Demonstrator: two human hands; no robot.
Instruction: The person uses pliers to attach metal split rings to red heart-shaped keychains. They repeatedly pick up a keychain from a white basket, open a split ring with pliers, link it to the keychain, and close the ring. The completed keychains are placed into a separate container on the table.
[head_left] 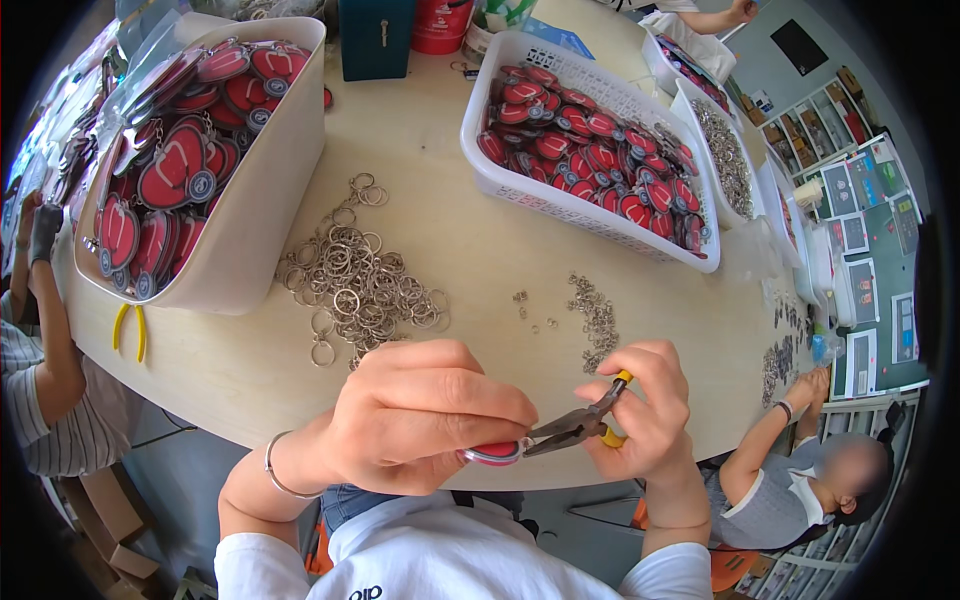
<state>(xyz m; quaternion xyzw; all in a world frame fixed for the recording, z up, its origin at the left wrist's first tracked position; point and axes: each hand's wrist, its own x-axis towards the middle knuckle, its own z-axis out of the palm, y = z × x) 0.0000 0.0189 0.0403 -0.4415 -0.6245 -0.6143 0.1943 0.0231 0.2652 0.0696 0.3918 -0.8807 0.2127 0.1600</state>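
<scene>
left hand: fingers closed, red charm pinched between thumb and fingertips; wrist circled by a metal bangle
right hand: fingers curled around the yellow grips of the pliers
red charm: held over the near part of the table, between the two hands
plier tips: placed at the charm's metal end; whether metal is gripped cannot be told
split rings: heaped just beyond the left hand
small rings: spread in a strip just beyond the right hand
yellow-handled tool: laid at the left table edge, beside the white bin
white bin: heaped with similar charms
white basket: filled with more charms
co-worker, right: seated, hands rested at the table
far side: teal box and red bucket stood side by side
</scene>
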